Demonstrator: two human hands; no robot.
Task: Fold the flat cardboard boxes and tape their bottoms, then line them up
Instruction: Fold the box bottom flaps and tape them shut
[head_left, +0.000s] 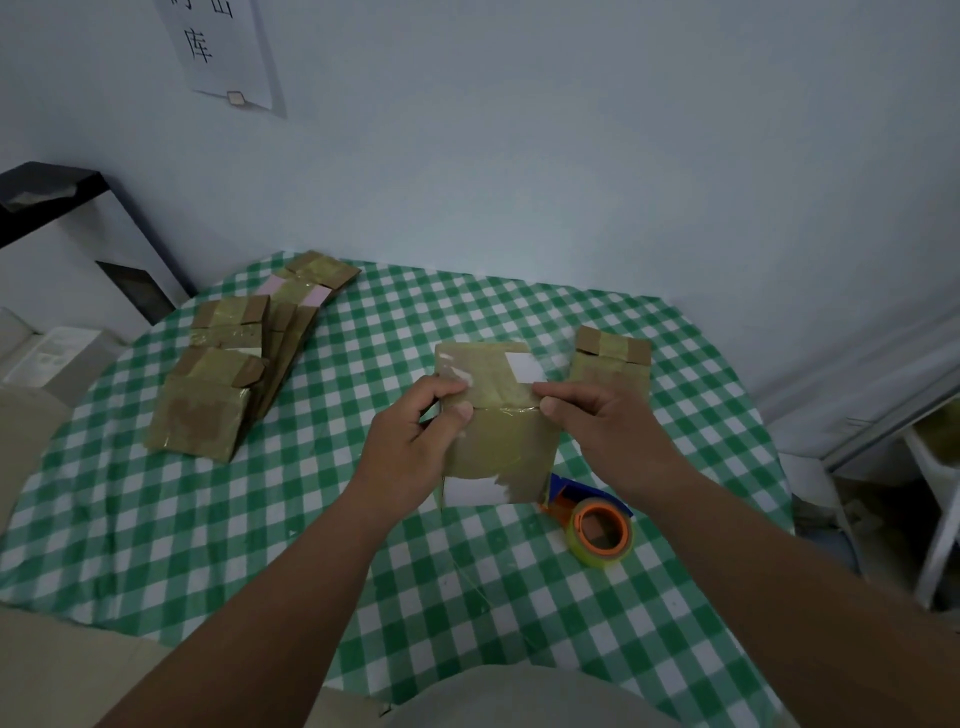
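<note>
Centrally, both hands — left (415, 436), right (597, 415) — pinch the flat box's (498, 441) side edges above the tablecloth (156, 519).

Flat cardboard box (498, 415): brown, tape-covered, white labels, held above table. Taped box (610, 364): just beyond. Stack of flat boxes (234, 364): lay far left.

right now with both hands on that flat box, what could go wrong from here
1. The left hand and right hand pinch the flat cardboard box only at its middle crease; old tape there may resist, so it could open skewed or tear.
2. The tape dispenser lies close under the box's near corner; a lowered box might knock it.
3. The pile of flat boxes leans and might slide.
</note>
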